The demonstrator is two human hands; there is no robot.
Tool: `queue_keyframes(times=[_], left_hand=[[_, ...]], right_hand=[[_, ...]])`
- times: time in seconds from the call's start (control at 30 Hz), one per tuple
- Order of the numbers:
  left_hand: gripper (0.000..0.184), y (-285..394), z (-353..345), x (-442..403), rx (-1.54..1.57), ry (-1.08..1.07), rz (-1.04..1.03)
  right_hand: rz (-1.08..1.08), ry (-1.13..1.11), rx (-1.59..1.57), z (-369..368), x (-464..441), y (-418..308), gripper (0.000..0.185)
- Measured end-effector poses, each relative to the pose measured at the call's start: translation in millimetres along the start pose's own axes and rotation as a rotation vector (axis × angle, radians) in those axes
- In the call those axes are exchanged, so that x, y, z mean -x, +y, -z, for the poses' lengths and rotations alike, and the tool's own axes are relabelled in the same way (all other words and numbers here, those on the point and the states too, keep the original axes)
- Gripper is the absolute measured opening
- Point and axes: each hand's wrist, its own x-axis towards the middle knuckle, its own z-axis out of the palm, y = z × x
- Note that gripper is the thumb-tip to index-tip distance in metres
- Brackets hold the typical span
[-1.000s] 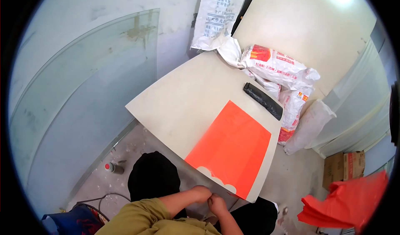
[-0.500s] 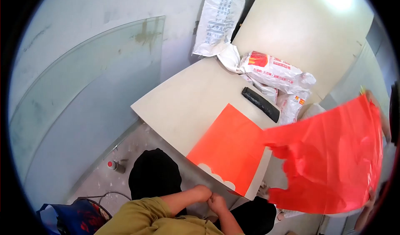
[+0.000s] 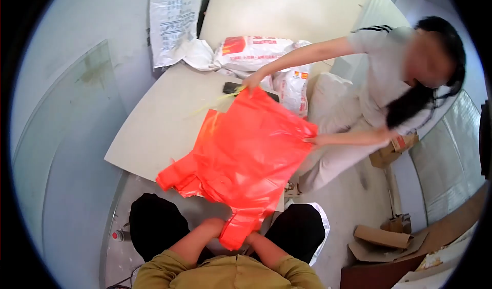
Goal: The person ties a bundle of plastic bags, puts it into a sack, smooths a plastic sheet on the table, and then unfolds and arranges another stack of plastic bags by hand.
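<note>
A large red plastic bag (image 3: 246, 150) hangs spread out over the table edge, its torn-looking handle end hanging over my lap. A co-worker's two hands hold its far corners. My left hand (image 3: 214, 227) rests low between my knees, its fingers hidden behind the bag. Beside it, my right hand (image 3: 250, 238) is almost wholly covered by the hanging bag. Whether either hand grips anything cannot be seen. Under the bag, a corner of an orange-red sheet (image 3: 209, 122) shows on the pale table (image 3: 148, 115).
The co-worker (image 3: 384, 79) leans in from the right. White printed sacks (image 3: 253, 53) and a black object (image 3: 233, 88) lie at the table's back. Cardboard (image 3: 382, 236) lies on the floor at right. A can (image 3: 118, 235) stands at left. A glass panel (image 3: 72, 120) leans on the wall.
The co-worker has swung the red bag leftward from the right side, over the sheet and my hands. My view has turned right. My hands, together before, are now partly covered.
</note>
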Motion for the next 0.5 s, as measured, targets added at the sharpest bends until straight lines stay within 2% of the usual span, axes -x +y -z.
queue_keyframes(times=[0.03, 0.23, 0.33, 0.37, 0.4, 0.47, 0.5], left_hand=[[0.041, 7, 11, 11, -0.104, -0.020, -0.011], [0.041, 29, 29, 40, -0.133, -0.032, -0.099], [0.039, 21, 26, 28, -0.199, -0.288, -0.146], [0.036, 2, 7, 14, -0.237, -0.179, -0.228], [0.035, 6, 13, 23, -0.175, -0.191, -0.232], [0.033, 16, 38, 48, -0.050, -0.213, -0.235], [0.027, 8, 37, 47, 0.101, -0.177, -0.342]], right_hand=[[-0.002, -0.011, -0.008, -3, -1, 4, 0.042], [0.017, -0.146, -0.018, -13, 5, 5, 0.047], [0.087, -0.327, 0.104, -2, 23, -26, 0.053], [0.133, -0.459, 0.173, 11, 25, -44, 0.051], [0.181, -0.588, 0.244, 25, 25, -61, 0.049], [0.166, -0.699, 0.159, 56, 43, -107, 0.046], [0.159, -0.757, 0.112, 67, 53, -118, 0.044]])
